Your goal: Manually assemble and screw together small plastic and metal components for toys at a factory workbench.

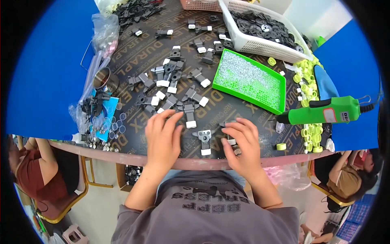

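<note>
My left hand (163, 136) hovers by the table's near edge, fingers loosely curved, thumb apart, nothing seen in it. Between my hands lies a black plastic part with a white end block (204, 140), its white end toward me. Curved over a similar black part with a white end (230, 141) is my right hand (245, 142), its thumb apart from its fingers; the fingers hide the part's middle, and whether they touch it I cannot tell. Another such part (189, 115) lies just beyond my left fingertips. Several more (164, 73) are scattered farther off.
A green tray (248, 96) holds small silvery pieces. Right of it a green electric screwdriver (325, 112) lies near yellow rings (313, 134). Black discs fill a white basket (260, 49) at the back. A metal cup (106, 79), clear rings (118, 123) and plastic bags (105, 32) are left.
</note>
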A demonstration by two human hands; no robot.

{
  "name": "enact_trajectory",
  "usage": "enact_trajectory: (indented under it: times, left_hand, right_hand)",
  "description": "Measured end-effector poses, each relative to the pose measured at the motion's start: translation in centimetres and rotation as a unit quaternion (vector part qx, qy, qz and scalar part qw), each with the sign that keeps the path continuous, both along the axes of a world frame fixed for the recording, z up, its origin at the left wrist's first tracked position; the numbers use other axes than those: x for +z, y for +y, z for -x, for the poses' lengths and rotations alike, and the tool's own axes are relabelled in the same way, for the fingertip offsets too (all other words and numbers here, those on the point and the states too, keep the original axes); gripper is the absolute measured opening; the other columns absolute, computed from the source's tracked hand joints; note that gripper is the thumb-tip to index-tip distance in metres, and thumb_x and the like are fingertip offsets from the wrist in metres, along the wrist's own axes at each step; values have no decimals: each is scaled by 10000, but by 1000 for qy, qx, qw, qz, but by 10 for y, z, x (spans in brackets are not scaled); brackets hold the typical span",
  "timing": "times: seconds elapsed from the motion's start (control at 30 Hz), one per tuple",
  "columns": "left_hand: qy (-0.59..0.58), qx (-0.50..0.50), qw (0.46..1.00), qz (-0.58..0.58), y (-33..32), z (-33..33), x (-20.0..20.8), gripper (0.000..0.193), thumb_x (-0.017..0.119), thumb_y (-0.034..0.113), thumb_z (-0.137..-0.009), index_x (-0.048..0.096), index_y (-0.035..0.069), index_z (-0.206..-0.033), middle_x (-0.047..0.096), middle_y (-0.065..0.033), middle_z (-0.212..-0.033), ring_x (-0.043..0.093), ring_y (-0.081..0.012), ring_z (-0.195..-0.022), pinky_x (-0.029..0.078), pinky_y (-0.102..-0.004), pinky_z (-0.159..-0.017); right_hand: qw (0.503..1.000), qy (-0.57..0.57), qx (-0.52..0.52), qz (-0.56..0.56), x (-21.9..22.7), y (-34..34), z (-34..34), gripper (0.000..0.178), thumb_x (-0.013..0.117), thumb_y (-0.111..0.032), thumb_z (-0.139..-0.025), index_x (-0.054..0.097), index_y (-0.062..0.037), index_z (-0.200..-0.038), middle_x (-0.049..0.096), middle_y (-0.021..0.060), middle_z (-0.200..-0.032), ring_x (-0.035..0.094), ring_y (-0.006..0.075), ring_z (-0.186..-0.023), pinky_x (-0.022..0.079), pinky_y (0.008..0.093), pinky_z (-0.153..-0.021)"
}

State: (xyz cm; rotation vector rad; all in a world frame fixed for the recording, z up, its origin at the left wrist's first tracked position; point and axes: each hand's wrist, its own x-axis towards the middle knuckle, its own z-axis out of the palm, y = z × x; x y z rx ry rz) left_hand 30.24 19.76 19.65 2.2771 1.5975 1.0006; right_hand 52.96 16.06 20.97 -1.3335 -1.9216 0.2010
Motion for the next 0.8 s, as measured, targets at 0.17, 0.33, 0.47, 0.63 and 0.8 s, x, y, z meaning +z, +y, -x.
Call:
enact_trajectory:
  times: [0.17, 0.33, 0.47, 0.63, 0.8]
  left_hand:
    - [12, 39, 997, 63, 21, -29, -5, 396, 719, 265, -828, 609, 44, -1137, 607, -119, -958, 573, -315, -880, 454, -409, -736]
    - [68, 51, 990, 111, 25, -38, 0, 473, 729, 175, -797, 554, 68, -1223, 634, -149, -963, 632, -320, -902, 509, -410, -779]
    - [-118, 27, 975, 189, 13, -18, -4, 449, 660, 85, -819, 488, 18, -1228, 634, -190, -970, 628, -380, -911, 520, -421, -764]
    - [-263, -39, 905, 333, -29, 7, 1, 462, 635, -3, -866, 460, 10, -1293, 602, -111, -963, 632, -171, -830, 533, -292, -671]
    - [-14, 0, 987, 161, -18, 5, 6, 495, 639, 24, -842, 470, -6, -1306, 516, -210, -1115, 559, -361, -964, 466, -412, -837]
  right_hand:
    - [985, -76, 106, 111, 5, 8, 21, 456, 766, -184, -759, 594, -60, -1163, 549, 126, -1234, 421, 396, -1269, 345, 532, -1072]
    - [980, -96, 107, 139, -3, 4, 19, 428, 749, -187, -780, 601, -76, -1166, 548, 115, -1239, 412, 378, -1287, 298, 561, -1107]
    - [983, -57, 104, 139, -5, 3, 8, 380, 755, -162, -778, 624, -67, -1122, 582, 119, -1190, 459, 374, -1246, 375, 499, -1051]
    - [994, -54, 64, 68, 16, 38, 14, 305, 723, -76, -786, 614, -29, -1068, 605, 136, -1113, 548, 339, -1049, 469, 417, -893]
    - [978, -198, 24, 67, -8, 93, 41, 411, 707, -54, -746, 564, -7, -1129, 616, 158, -1038, 557, 348, -993, 470, 403, -891]
